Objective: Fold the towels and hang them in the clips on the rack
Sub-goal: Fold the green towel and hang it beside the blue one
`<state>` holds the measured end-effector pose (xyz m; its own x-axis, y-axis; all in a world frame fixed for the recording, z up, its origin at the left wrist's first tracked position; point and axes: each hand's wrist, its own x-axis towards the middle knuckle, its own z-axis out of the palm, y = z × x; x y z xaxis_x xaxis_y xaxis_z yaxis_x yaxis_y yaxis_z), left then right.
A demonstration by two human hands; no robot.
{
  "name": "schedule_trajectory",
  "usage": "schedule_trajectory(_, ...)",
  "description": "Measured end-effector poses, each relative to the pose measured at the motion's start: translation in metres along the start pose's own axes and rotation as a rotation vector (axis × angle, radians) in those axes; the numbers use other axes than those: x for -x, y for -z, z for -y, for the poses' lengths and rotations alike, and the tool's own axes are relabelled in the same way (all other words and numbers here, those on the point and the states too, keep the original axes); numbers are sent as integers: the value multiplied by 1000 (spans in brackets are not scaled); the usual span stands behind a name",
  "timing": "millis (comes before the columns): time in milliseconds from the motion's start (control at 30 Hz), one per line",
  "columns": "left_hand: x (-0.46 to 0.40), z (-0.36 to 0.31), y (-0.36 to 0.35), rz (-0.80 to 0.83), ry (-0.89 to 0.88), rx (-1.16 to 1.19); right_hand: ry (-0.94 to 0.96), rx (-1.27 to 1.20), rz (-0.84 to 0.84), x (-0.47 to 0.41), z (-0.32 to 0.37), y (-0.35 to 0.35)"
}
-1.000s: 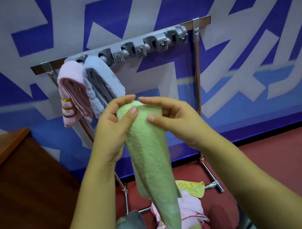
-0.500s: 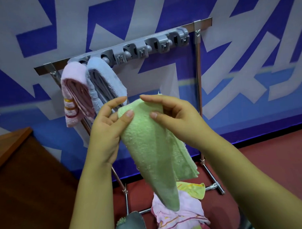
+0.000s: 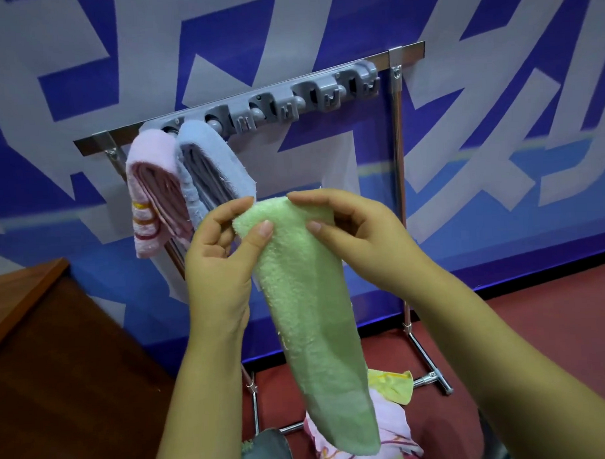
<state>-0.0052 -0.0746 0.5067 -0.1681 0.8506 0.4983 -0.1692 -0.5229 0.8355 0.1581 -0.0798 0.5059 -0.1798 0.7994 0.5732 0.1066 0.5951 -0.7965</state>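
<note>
A folded green towel hangs down in front of me, narrow and long. My left hand pinches its top left corner between thumb and fingers. My right hand pinches the top right edge. Behind stands a metal rack with a grey strip of clips along its top bar. A folded pink towel and a folded blue towel hang from the two leftmost clips. The clips to the right hold nothing.
A heap of loose towels, pink and yellow, lies on the red floor by the rack's foot. A grey cloth sits at the bottom edge. A brown wooden table fills the lower left. A blue and grey banner covers the wall.
The green towel's lower flap, spread to the right half a second ago, now hangs together as one narrow strip. Both hands stay at its top edge.
</note>
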Motion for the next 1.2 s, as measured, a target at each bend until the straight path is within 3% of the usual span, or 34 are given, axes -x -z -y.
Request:
schedule_trajectory(300,2,-10,-15,51,-100,-20,88,24,-86,5,-8,9)
schedule_trajectory(500,-4,-17,-20,110,-90,7,-28,-284,32,3,-11,12)
schedule_trajectory(667,-15,-22,-20,159,-73,-1,-9,-336,30,-7,-2,13)
schedule_trajectory(967,-36,-36,-22,221,-115,3,35,-189,33,-21,16,13)
schedule_trajectory(1200,-58,-24,-14,180,-17,-107,-128,-115,-50,-53,15,5)
